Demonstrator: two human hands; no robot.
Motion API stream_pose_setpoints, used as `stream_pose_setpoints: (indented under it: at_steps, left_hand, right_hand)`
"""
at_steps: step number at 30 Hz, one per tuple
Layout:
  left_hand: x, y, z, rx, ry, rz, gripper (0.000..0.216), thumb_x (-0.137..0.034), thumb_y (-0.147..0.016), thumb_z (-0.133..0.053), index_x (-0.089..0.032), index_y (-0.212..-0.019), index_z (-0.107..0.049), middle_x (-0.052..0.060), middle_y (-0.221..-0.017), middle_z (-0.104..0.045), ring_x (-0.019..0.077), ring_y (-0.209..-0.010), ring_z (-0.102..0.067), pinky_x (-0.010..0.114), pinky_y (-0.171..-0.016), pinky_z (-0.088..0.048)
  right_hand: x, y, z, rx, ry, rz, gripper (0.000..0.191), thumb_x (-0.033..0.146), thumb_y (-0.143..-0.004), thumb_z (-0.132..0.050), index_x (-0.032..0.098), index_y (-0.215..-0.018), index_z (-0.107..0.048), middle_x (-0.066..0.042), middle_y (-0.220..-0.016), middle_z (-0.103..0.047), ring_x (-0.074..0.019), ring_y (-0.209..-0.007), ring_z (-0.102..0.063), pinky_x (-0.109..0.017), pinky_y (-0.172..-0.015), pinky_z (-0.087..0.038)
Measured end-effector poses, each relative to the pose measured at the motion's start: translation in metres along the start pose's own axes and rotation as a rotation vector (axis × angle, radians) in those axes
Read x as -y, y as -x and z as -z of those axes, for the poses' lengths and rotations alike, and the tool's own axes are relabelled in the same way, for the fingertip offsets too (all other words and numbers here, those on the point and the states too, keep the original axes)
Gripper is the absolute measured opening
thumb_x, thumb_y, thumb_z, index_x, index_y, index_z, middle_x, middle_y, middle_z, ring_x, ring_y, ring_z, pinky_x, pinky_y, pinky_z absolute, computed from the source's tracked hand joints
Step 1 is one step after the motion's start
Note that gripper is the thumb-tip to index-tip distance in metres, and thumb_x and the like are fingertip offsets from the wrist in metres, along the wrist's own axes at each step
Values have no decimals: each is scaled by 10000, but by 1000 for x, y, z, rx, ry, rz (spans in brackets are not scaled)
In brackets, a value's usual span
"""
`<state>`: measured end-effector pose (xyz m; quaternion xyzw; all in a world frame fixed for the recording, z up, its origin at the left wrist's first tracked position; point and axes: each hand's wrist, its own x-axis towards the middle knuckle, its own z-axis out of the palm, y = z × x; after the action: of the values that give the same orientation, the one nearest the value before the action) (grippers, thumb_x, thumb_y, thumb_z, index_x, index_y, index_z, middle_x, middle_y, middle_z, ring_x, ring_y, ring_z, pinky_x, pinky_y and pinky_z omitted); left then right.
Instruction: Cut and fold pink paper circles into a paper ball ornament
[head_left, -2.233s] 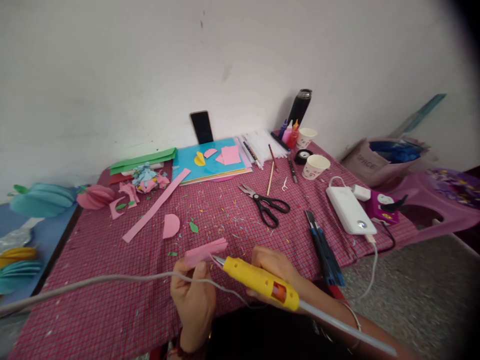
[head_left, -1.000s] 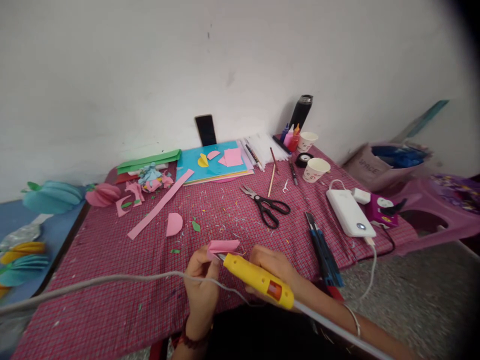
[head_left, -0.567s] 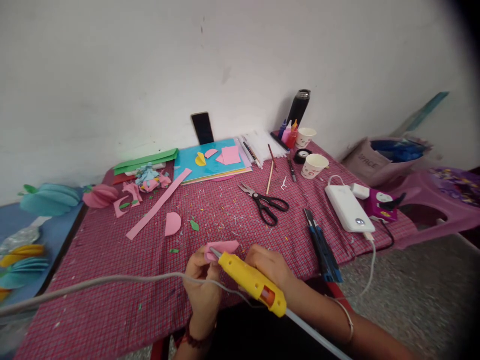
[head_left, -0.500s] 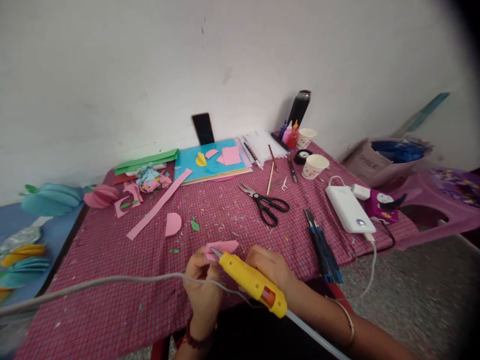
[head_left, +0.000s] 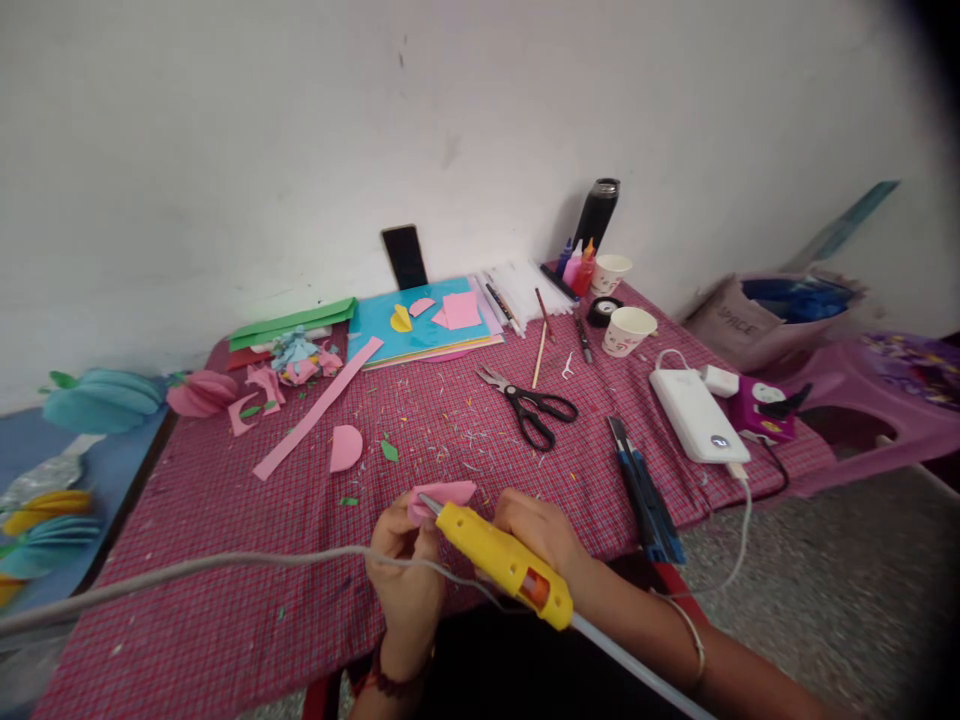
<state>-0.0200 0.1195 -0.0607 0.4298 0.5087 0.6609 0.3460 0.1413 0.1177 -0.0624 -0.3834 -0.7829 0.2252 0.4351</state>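
My left hand [head_left: 409, 570] pinches a folded pink paper piece [head_left: 448, 493] near the table's front edge. In my right hand [head_left: 541, 528] is a yellow hot glue gun [head_left: 491, 553], its metal nozzle lying against the pink paper. A clear glue stick [head_left: 637, 665] sticks out from the gun's back end. The gun's grey cord [head_left: 285, 558] runs off to the left across my left wrist area. Beyond my hands lie a pink half-round paper [head_left: 346, 448], a green paper scrap [head_left: 389, 450] and black-handled scissors [head_left: 529, 405].
Two box cutters [head_left: 646, 490] lie to the right, beside a white power bank [head_left: 699, 415]. Paper cups [head_left: 628, 332], glue bottles and a dark flask [head_left: 598, 215] stand at the back right. A phone [head_left: 405, 256] leans on the wall. Pumpkin-shaped paper crafts [head_left: 103, 400] sit at left.
Almost nothing differs. Both hands, the pink paper and the glue gun keep nearly the same place; the view has shifted very slightly.
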Motion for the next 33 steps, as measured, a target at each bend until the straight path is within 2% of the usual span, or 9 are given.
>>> stream_pose_setpoints:
  at_steps: [12,21,30,33]
  left_hand:
    - [4,0,1,-2,15,-12,192,-327,-785,-699,-184,-727,-585,50,-811,-722,154,-631,-643,291,-611,-514]
    - [6,0,2,-18,23,8,194,-316,-777,-709,-184,-712,-581,39,-797,-716,152,-642,-642,283,-610,-512]
    - [5,-1,2,-26,9,-4,200,-315,-763,-718,-182,-699,-583,21,-736,-690,150,-623,-636,281,-601,-513]
    - [5,-1,3,-39,3,-10,212,-322,-759,-719,-185,-688,-573,1,-697,-667,150,-620,-637,278,-603,-513]
  right_hand:
    - [4,-4,1,-61,89,23,275,373,-907,-523,197,-696,-515,32,-604,-495,-109,-520,-447,-235,-458,-297]
    - [5,-6,4,-32,114,-16,275,330,-908,-527,190,-672,-529,27,-593,-505,-104,-515,-464,-222,-452,-303]
    - [5,-6,4,76,175,-82,259,344,-863,-600,196,-658,-538,29,-590,-512,-113,-519,-480,-226,-471,-317]
    - [5,-6,5,49,135,-63,260,324,-886,-564,193,-664,-530,24,-597,-516,-110,-524,-484,-224,-476,-327]
